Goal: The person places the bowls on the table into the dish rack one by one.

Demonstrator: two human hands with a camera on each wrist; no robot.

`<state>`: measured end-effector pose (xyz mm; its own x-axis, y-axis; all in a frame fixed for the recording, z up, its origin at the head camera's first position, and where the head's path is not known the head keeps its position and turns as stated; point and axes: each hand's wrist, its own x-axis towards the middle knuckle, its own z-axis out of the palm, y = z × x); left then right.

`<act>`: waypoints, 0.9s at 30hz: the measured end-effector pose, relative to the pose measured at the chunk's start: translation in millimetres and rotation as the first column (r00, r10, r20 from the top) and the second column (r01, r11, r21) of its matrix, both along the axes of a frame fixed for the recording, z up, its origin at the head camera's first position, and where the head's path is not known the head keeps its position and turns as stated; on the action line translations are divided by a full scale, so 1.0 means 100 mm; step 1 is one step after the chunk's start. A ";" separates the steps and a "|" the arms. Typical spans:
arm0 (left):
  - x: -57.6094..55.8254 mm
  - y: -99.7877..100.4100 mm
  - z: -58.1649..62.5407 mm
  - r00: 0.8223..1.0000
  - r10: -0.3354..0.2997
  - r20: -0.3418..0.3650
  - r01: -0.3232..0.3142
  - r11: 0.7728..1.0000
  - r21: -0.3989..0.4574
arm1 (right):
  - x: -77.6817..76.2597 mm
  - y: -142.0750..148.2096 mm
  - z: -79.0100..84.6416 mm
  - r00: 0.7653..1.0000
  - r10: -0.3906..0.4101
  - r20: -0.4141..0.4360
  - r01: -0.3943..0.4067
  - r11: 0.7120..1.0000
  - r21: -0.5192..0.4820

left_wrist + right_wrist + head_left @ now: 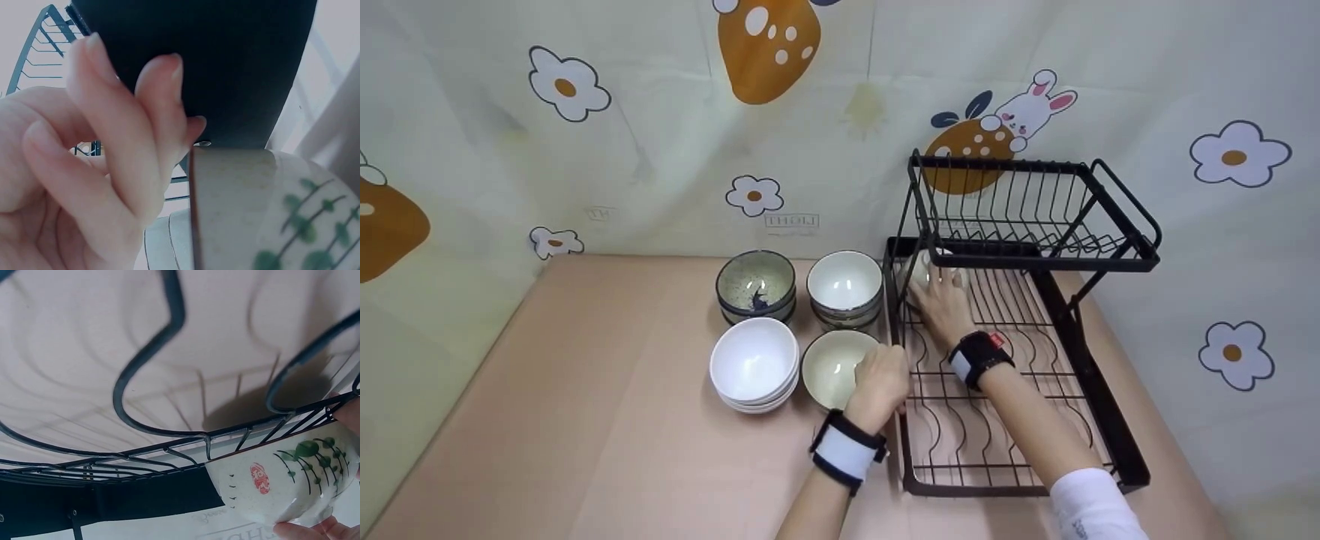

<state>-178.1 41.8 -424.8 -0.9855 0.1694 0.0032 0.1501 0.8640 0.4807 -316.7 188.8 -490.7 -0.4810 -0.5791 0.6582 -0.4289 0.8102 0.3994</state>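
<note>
My right hand (pixel 946 304) reaches into the lower tier of the black dish rack (pixel 1024 491) and grips a white bowl (pixel 281 478) tilted on its side. Green leaves and a red mark decorate the bowl; fingers touch its foot and its rim side. My left hand (pixel 881 379) is beside the rack's left edge, fingers loosely bent, with nothing seen in them. Close by it stands a cream bowl (pixel 831 367), whose leaf-patterned outside (pixel 315 225) shows in the left wrist view. The hand partly hides this bowl in the head view.
Left of the rack are a stack of white bowls (pixel 754 360), a stack of speckled dark-rimmed bowls (pixel 756 281) and another stack with a white bowl (pixel 844 281) on top. The rack's upper basket (pixel 1035 262) overhangs the back of the lower tier. A patterned curtain (pixel 660 150) hangs behind.
</note>
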 end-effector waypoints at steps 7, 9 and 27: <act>0.00 -0.02 -0.02 0.999 -0.012 -0.037 0.013 1.000 0.021 | 0.02 -0.02 0.01 1.000 -0.026 0.013 0.025 1.000 0.013; 0.00 -0.02 -0.03 0.999 -0.015 -0.045 0.017 1.000 0.024 | 0.03 -0.02 0.02 1.000 -0.028 0.012 0.028 0.999 0.019; 0.00 -0.02 -0.03 0.999 -0.012 -0.047 0.013 1.000 0.019 | 0.08 -0.05 0.06 0.995 -0.077 0.071 0.073 0.996 0.053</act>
<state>-177.7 39.8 -427.7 -0.9820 0.1810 0.0533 0.1836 0.8524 0.4895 -308.5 184.0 -484.3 -0.5701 -0.5713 0.5904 -0.3973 0.8207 0.4106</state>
